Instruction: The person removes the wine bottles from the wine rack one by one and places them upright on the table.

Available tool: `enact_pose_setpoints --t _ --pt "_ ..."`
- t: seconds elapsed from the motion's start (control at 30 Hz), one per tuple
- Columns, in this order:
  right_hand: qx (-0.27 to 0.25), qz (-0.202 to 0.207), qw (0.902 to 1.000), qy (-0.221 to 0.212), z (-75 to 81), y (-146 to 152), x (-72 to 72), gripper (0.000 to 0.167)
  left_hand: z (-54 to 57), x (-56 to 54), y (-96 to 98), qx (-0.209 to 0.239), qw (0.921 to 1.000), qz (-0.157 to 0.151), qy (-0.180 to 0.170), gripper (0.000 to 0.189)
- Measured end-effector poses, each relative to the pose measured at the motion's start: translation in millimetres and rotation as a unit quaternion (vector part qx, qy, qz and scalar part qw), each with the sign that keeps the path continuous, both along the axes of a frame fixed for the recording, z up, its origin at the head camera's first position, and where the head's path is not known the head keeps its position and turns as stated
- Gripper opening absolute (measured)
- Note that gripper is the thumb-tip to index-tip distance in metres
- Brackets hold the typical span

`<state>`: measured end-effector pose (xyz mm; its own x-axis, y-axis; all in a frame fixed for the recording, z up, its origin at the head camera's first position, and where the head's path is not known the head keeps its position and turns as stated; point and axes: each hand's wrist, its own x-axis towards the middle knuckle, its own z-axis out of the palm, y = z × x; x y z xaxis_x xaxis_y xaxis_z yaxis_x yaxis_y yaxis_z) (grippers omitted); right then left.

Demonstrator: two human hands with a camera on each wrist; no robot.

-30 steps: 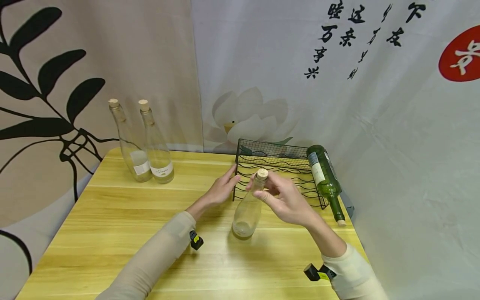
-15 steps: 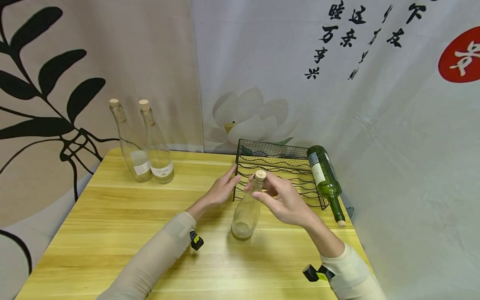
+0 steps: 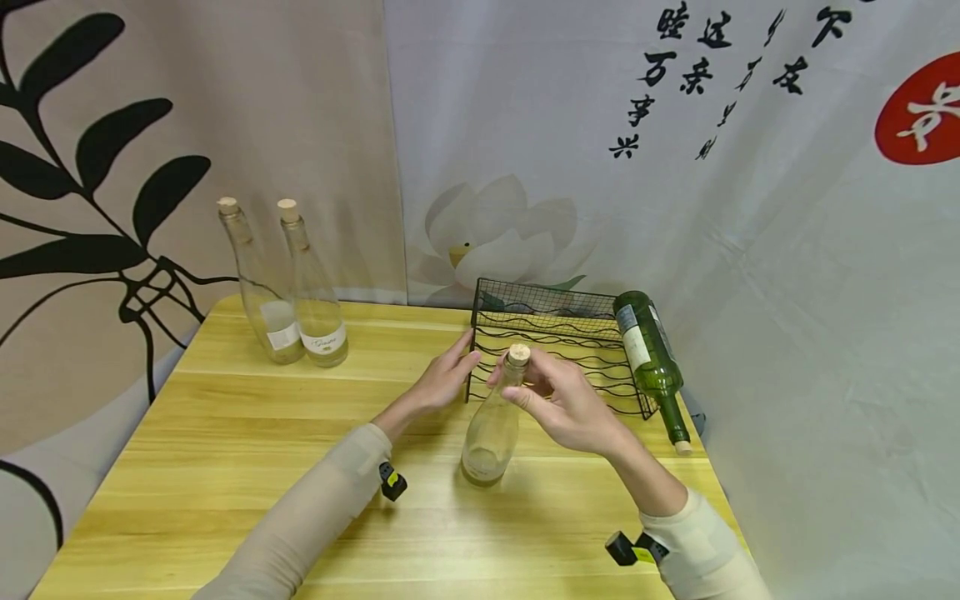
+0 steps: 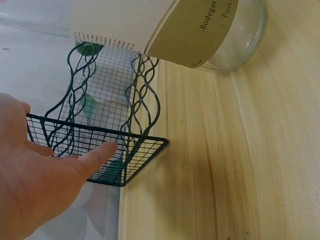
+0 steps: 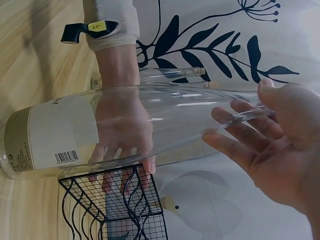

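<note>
A clear glass bottle with a cork stopper leans slightly over the table, its base low at the tabletop. My right hand pinches its neck between thumb and fingers, plain in the right wrist view, where the bottle shows a white and tan label. Farther back is a black wire wine rack with wavy rests. My left hand lies against the rack's left end with fingers extended. In the left wrist view its thumb reaches along the mesh end panel; its other fingers are mostly hidden.
A green wine bottle lies on the rack's right end, its corked neck pointing toward me. Two corked clear bottles, one at the far left and its neighbour, stand upright on the wooden table. A printed cloth hangs behind.
My right hand has drawn the clear bottle's neck a little left and toward me. My left hand stays at the rack's end.
</note>
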<state>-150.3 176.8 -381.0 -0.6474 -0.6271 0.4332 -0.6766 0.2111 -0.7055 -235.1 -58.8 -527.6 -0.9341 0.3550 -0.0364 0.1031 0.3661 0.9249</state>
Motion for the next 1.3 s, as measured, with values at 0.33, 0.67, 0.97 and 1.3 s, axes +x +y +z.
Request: enact_pose_setpoints --t 0.33,0.67,0.97,1.3 --pt "-0.001 0.004 1.0 -0.009 -1.6 1.0 1.5 0.029 -0.1 -0.2 0.1 0.0 1.0 -0.004 0.003 0.075" --pt "0.011 0.005 0.9992 -0.037 -1.6 5.3 2.5 0.027 -1.1 -1.0 0.7 -0.002 1.0 -0.001 0.005 0.073" --pt "0.011 0.008 0.9987 -0.049 -4.3 9.0 1.3 0.027 -2.1 -1.5 -0.1 0.001 1.0 -0.004 0.006 0.077" --pt "0.001 0.018 0.9988 -0.046 -3.8 9.5 -0.1 0.034 -2.0 -2.2 0.4 -0.004 1.0 0.002 0.007 0.076"
